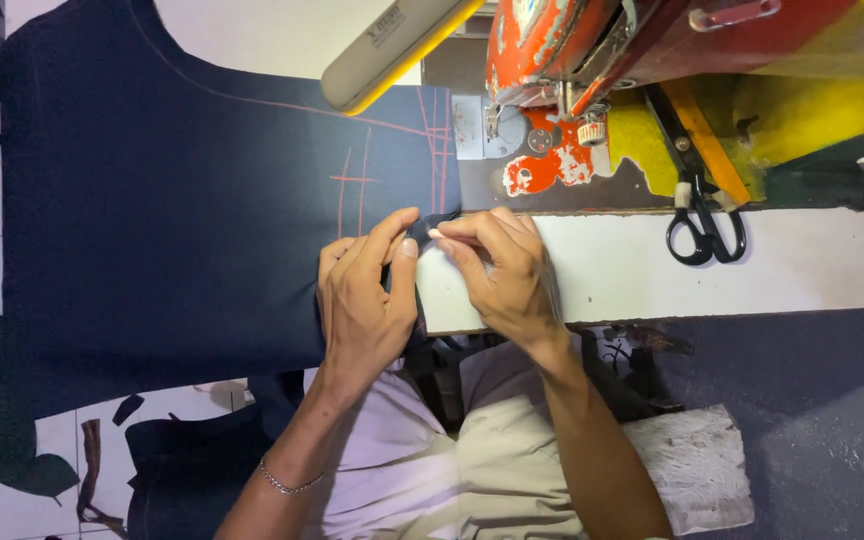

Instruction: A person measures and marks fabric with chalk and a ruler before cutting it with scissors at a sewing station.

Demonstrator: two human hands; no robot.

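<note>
Left hand: pinching the navy cloth's edge, just below the sewing machine.
Right hand: fingertips pressed together on that same edge, beside the left.
Scissors: right of the machine, open tabletop beyond.

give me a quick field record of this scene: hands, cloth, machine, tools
left hand: left hand rests on the navy cloth, thumb pinching its edge
right hand: right hand pinches the same edge from the other side
cloth: dark navy, marked with pink chalk lines
machine: worn orange sewing machine behind the hands
tools: black scissors on the white table, apart from both hands
wrist: thin bracelet on the left wrist
</note>
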